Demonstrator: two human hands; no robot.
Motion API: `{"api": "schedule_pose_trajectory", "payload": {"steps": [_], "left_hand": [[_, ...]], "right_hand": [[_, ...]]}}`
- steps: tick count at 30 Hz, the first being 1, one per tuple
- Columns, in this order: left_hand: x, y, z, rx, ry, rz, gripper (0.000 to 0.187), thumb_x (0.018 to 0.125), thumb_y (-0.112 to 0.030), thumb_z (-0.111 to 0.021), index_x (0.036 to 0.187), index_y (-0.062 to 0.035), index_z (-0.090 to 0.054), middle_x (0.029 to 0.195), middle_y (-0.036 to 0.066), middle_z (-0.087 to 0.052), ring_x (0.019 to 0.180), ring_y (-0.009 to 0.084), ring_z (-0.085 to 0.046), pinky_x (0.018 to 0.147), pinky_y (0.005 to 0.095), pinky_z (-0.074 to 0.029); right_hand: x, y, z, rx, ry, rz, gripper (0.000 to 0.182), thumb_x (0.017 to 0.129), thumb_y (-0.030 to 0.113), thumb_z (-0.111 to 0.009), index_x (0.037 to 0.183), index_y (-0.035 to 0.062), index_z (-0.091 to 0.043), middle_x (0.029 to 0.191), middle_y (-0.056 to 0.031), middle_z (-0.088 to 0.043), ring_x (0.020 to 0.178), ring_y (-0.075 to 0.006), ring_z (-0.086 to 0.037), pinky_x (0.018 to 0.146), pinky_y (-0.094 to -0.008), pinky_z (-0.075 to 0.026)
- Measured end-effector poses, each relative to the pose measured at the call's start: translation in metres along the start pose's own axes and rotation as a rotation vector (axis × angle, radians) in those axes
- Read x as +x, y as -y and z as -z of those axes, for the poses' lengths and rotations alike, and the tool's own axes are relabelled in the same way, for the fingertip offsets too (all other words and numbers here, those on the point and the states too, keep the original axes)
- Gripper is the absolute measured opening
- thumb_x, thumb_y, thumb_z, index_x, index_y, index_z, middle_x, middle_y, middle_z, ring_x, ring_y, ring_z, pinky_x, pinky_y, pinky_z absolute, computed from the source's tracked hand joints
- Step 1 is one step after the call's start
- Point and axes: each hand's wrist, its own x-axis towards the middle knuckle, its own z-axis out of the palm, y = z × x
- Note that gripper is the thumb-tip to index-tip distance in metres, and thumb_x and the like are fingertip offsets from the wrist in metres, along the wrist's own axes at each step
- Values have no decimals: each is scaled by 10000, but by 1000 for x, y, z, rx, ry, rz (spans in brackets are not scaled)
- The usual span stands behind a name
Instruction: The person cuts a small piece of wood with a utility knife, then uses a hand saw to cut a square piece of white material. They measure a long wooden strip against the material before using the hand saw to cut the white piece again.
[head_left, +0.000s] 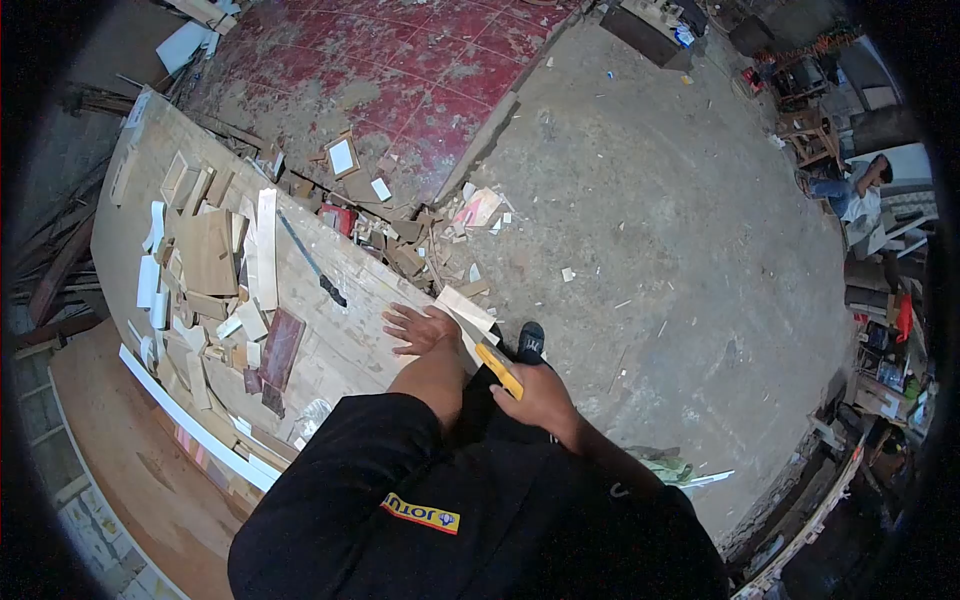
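Note:
My left hand [422, 330] lies flat with its fingers spread at the near edge of the wooden worktable [340, 345]. Beside it, a pale wood board [467, 308] sticks out past that edge. The yellow handle of a hand saw [497, 369] is in the closed grip of my right hand [541, 396], off the table's edge. From the handle the saw's blade runs up towards the board, near my left wrist. Farther along the tabletop lies another saw [318, 268] with a dark handle and a long thin blade.
Wood offcuts [210, 250] and a reddish-brown board [284, 345] cover the table's left part. Scraps [400, 245] are heaped on the floor beyond its edge. My shoe [531, 340] is on the concrete floor [680, 230]. A person [862, 190] sits at the far right.

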Motion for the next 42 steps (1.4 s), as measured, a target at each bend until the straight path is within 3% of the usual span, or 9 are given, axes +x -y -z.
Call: {"api": "schedule_pose_trajectory", "payload": {"steps": [2,5,12,19,26,32,42], "left_hand": [[-2,0,0,-5,-7,26,767,938,-388,-474,1604,-192,-148,1682,85,-87,1533,332,-132,1146,699,-133],[0,0,3,3,11,8,764,932,-374,-484,1601,-191,-164,1681,79,-101,1530,331,-149,1151,686,-143],[-2,-2,-1,25,-78,7,778,920,-385,-510,1598,-200,-177,1680,69,-116,1523,318,-183,1147,672,-178],[1,-3,1,8,11,6,751,947,-370,-461,1602,-173,-152,1678,100,-89,1530,356,-137,1153,689,-169],[-2,0,3,-11,-23,19,774,924,-366,-502,1600,-193,-166,1680,76,-115,1526,325,-172,1147,686,-157],[0,-2,-3,-29,-36,35,777,923,-379,-487,1602,-204,-150,1682,67,-111,1532,314,-156,1151,686,-135],[-1,-4,-2,-5,-34,43,791,920,-395,-493,1602,-202,-143,1682,68,-113,1534,306,-148,1161,667,-140]], "right_hand": [[12,-4,-9,-8,-76,5,463,822,442,-704,1020,23,-697,832,-241,-690,808,-432,-678,743,-485,-555],[22,4,-1,-10,-60,47,470,819,435,-711,1001,3,-686,823,-245,-685,808,-438,-673,729,-490,-551],[-28,29,33,24,2,-42,467,839,411,-702,1018,-20,-675,864,-264,-687,828,-444,-675,774,-497,-550],[17,16,1,-59,-16,6,461,839,430,-687,965,-14,-685,817,-254,-684,802,-439,-675,754,-500,-552],[-29,32,39,38,7,-72,380,835,348,-727,965,-6,-677,872,-238,-696,871,-424,-681,763,-465,-547],[15,4,-5,-41,-39,-21,428,852,370,-694,1040,-14,-670,864,-260,-688,841,-447,-670,756,-499,-551],[-20,21,25,16,-41,-32,398,849,361,-684,981,-14,-680,840,-268,-678,826,-444,-671,753,-506,-547]]}}
